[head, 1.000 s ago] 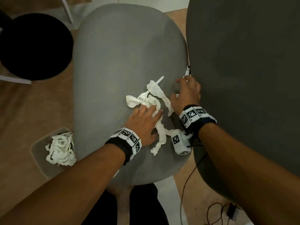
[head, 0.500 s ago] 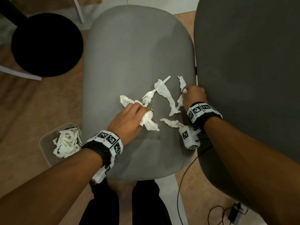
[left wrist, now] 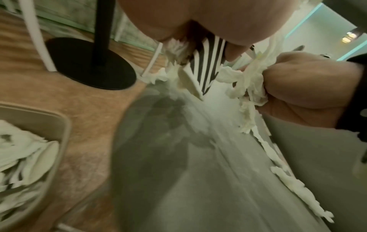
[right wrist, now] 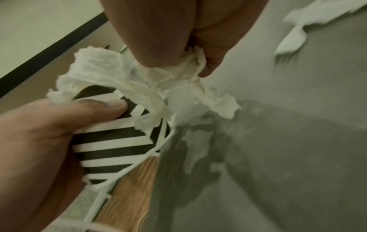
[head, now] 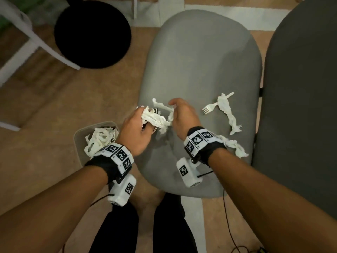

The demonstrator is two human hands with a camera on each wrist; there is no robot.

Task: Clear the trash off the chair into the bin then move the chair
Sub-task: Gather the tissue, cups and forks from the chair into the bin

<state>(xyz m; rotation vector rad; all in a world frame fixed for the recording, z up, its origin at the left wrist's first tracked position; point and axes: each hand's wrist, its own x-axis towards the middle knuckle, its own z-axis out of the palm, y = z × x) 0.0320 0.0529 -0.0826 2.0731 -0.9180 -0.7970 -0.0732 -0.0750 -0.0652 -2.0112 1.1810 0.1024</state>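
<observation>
My left hand [head: 144,116] hovers over the left edge of the grey chair seat [head: 200,61] and grips a black-and-white striped paper scrap [right wrist: 115,141] together with a crumpled white tissue [head: 155,119]. Close beside it, my right hand [head: 173,107] pinches a white tissue strip [head: 162,105] that hangs toward the left hand's wad. Still lying on the seat are a white plastic fork [head: 209,108], a twisted tissue strip [head: 228,111] over its handle, and another tissue piece [head: 235,146] by my right wrist. The beige bin [head: 77,137] on the floor left of the chair holds several tissues.
A darker grey chair [head: 300,106] stands close against the right side of the seat. A black round base [head: 93,33] and white frame legs [head: 36,42] stand on the wooden floor at upper left. My legs are below the seat's near edge; a black cable [head: 228,225] trails right.
Both hands have lifted off the seat with trash and moved left toward the bin side. The fork and one strip stay on the seat.
</observation>
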